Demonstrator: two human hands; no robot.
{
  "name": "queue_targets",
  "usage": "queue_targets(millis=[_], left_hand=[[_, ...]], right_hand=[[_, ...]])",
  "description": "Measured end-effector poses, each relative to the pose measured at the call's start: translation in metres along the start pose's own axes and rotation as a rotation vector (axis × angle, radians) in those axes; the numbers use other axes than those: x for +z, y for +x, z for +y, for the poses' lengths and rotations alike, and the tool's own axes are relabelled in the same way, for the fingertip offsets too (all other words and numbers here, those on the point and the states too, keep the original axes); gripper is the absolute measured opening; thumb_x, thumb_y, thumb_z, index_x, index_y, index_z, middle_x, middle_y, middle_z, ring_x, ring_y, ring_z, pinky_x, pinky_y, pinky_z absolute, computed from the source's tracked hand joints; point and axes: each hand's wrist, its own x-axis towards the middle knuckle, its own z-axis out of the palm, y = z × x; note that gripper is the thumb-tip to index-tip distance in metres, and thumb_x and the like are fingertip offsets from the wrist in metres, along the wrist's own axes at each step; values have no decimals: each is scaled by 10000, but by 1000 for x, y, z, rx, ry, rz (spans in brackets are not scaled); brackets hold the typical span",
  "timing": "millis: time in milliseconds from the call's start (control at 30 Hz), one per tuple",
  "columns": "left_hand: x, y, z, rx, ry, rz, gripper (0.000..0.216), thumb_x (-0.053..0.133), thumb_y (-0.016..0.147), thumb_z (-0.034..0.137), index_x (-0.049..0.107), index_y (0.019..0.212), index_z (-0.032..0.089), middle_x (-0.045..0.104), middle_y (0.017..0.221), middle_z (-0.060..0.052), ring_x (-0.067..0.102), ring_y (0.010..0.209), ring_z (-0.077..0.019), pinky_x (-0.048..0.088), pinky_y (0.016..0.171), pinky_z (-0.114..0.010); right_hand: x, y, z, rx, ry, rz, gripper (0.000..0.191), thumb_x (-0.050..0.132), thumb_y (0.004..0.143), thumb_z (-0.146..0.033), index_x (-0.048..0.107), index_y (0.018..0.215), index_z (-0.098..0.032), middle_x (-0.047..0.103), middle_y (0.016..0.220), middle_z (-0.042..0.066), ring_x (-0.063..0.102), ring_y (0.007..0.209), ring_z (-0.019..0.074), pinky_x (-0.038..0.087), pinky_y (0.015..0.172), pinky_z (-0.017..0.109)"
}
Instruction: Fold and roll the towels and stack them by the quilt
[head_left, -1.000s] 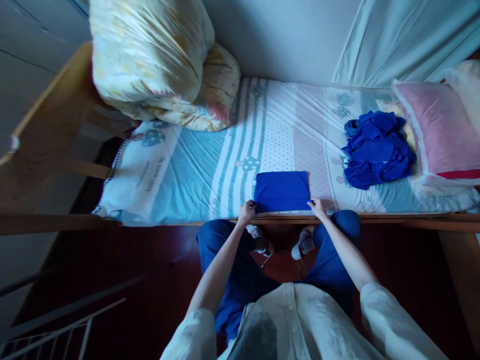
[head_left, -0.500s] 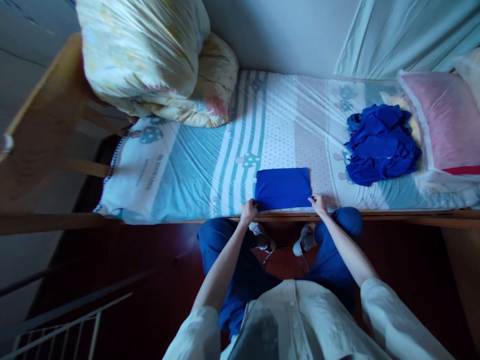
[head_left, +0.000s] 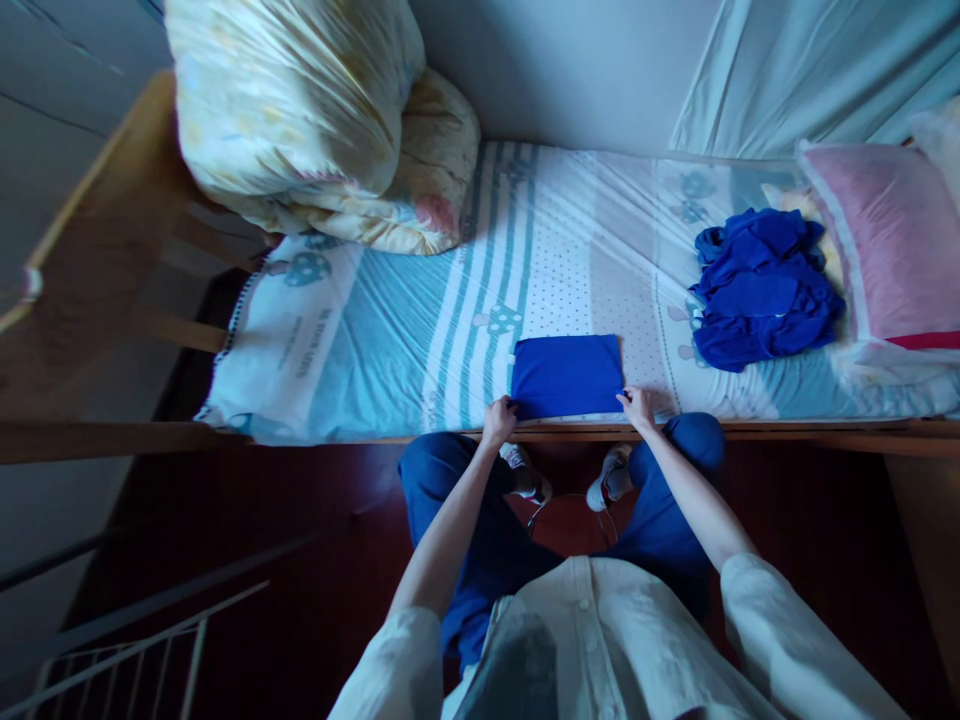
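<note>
1. Left hand [head_left: 498, 420]: your thumb and fingers are pinched on the near left corner of the folded blue cloth [head_left: 568, 375].
2. Right hand [head_left: 637, 408]: your thumb and fingers are pinched on the near right corner of the same cloth. Your two hands are apart, with the cloth's near edge spanning between them.
3. Cloth position: it lies flat, as a rectangle, on the patterned bed sheet [head_left: 397, 340], at the near edge of the bed and in front of your knees. A small white tag [head_left: 511, 359] shows at its left side.
4. Right of the cloth, well apart from it: a crumpled blue pile [head_left: 765, 295] rests on the sheet, just beside the pink cushion [head_left: 896, 240].
5. Far left of the bed: a bundled pale yellow quilt [head_left: 292, 110] sits near the wooden end board [head_left: 97, 220].
6. Behind the bed: a wall [head_left: 555, 70], with a pale curtain [head_left: 810, 80] hanging at the right.
7. Below the bed edge: your shoes [head_left: 609, 482] show between your knees, over the dark red floor [head_left: 315, 540].
</note>
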Motion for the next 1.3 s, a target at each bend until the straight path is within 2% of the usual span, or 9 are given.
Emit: queue_targets(millis=[100,200,367,500,633,767,900,1100,1300], left_hand=[[-2,-6,3,90,12,71,379,473,939,139,590,1299,105,712,1130,-181,679,1068,-289,526,961,-398],[-2,-17,9,294,70,162,448,479,956,181,540,1398,148,626,1327,-189,605,1214,-306,481,1066,-449],[12,-32,18,544,143,53,468,531,943,259,575,1401,172,540,1501,-162,459,1424,-315,378,1193,-460],[25,-32,24,535,216,-11,595,493,894,169,510,1486,114,472,1575,-192,378,1500,-345,275,1250,-520],[23,-28,36,536,359,-43,642,392,904,93,424,1544,69,455,1567,-255,405,1486,-353,292,1226,-576],[15,-23,55,516,505,-56,585,320,944,62,450,1512,17,509,1491,-318,517,1395,-361,354,1178,-578],[6,-15,73,495,576,-87,554,367,930,40,497,1467,1,576,1395,-345,610,1278,-360,408,1120,-538],[-27,14,64,523,509,-302,568,463,899,32,569,1441,168,706,1237,-190,711,1063,-271,532,955,-380],[-65,44,41,475,362,-371,509,482,913,73,623,1376,231,714,1290,-93,681,1182,-233,527,1010,-315]], right_hand=[[-6,-6,-8,-70,-42,52,274,576,957,-220,735,1172,-160,774,1090,144,713,1030,268,554,951,380],[-12,-17,-19,-230,-81,131,339,509,987,-195,698,1268,-177,725,1235,144,654,1171,262,495,1064,402],[-13,-40,-31,-432,-176,-48,391,557,977,-250,674,1347,-198,669,1381,117,586,1305,263,426,1158,420],[-10,-46,-34,-462,-295,-184,560,573,924,-177,560,1484,-169,554,1529,129,481,1439,273,389,1197,448],[-8,-38,-41,-474,-435,-224,636,486,886,-48,508,1518,-106,492,1571,167,434,1483,273,376,1202,457],[-4,-27,-51,-470,-532,-230,628,488,860,-2,536,1483,-65,528,1530,203,486,1441,289,375,1193,454],[0,-17,-61,-427,-537,-197,573,452,890,10,588,1438,-84,612,1448,201,573,1354,285,406,1155,443],[-15,11,-63,-303,-418,-227,484,559,868,-32,725,1289,-202,768,1192,137,708,1119,285,493,1073,432],[-36,49,-59,-156,-152,-298,350,701,872,-185,754,1212,-247,786,1150,77,735,1077,279,568,970,415]])
